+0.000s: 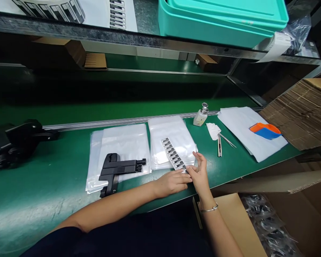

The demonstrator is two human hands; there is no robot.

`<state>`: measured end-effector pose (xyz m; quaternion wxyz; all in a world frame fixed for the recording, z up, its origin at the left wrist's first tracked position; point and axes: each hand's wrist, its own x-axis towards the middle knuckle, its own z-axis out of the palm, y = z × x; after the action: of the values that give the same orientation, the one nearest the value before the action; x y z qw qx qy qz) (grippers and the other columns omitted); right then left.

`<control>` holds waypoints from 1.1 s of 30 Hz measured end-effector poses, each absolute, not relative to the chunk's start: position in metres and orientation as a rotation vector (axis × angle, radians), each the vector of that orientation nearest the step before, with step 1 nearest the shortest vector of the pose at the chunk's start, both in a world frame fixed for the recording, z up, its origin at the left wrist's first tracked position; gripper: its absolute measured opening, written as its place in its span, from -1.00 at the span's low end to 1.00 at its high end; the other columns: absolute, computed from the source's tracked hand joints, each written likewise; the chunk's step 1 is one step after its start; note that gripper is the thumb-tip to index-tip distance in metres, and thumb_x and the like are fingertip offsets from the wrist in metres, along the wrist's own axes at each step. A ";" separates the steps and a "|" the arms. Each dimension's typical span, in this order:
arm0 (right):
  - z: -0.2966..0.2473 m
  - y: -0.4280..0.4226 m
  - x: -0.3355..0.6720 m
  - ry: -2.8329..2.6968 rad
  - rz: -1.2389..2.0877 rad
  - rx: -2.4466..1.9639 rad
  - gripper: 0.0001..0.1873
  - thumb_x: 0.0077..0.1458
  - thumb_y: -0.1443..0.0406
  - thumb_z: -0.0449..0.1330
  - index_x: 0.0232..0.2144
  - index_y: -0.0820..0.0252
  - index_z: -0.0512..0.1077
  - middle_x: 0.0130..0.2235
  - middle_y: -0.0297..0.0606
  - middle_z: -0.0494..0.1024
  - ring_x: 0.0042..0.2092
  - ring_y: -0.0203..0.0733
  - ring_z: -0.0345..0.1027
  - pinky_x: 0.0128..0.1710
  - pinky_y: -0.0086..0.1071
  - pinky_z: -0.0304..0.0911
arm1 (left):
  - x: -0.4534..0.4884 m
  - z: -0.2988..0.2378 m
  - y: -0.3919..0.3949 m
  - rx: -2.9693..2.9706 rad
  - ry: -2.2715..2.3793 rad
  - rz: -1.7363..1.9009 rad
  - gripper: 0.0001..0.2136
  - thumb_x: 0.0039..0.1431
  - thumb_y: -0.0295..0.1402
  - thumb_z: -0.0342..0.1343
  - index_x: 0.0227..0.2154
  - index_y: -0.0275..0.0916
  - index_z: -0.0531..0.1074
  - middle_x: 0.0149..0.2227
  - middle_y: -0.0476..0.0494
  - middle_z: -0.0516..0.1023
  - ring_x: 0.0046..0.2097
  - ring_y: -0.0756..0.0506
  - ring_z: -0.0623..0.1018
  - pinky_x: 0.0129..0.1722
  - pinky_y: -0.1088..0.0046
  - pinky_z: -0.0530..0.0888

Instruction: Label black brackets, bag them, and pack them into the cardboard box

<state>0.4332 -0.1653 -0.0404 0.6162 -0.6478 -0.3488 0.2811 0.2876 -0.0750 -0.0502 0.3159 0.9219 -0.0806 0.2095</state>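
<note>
A strip of black-and-white labels point(172, 152) lies slantwise over the right stack of clear plastic bags point(167, 126). My left hand point(173, 184) holds the strip's near end, fingers pressed together. At that same end my right hand point(199, 173) pinches with thumb and index finger; the other fingers are raised. Whether a single label is coming off between my fingertips is too small to tell. To the left, a black plastic bracket-like part point(117, 170) with knobs rests on another stack of clear bags point(131, 137), near my left forearm.
Beyond my right hand are a pump bottle point(200, 116), a white wipe point(213, 131), tweezers point(227, 140) and white sheets point(238, 125) bearing orange and blue pieces. More black parts point(21, 141) stand left. A metal shelf point(147, 42) overhangs; an open carton point(238, 228) sits below right.
</note>
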 end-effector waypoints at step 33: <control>-0.004 -0.064 0.309 -1.429 1.082 -1.684 -0.73 0.05 0.13 0.16 -0.60 0.11 0.37 -0.09 -0.14 0.54 0.11 0.08 0.27 0.17 0.09 -0.01 | 0.124 -0.036 -0.055 2.035 1.357 0.699 -0.58 0.31 -0.45 -0.23 0.22 -0.24 0.12 0.33 -0.31 0.10 0.38 -0.23 0.04 0.32 -0.04 0.07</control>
<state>0.3086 -0.0640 -0.0035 0.3344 -0.6454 -0.5475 0.4147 0.1238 -0.0546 -0.0359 0.2944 0.7645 0.5098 0.2626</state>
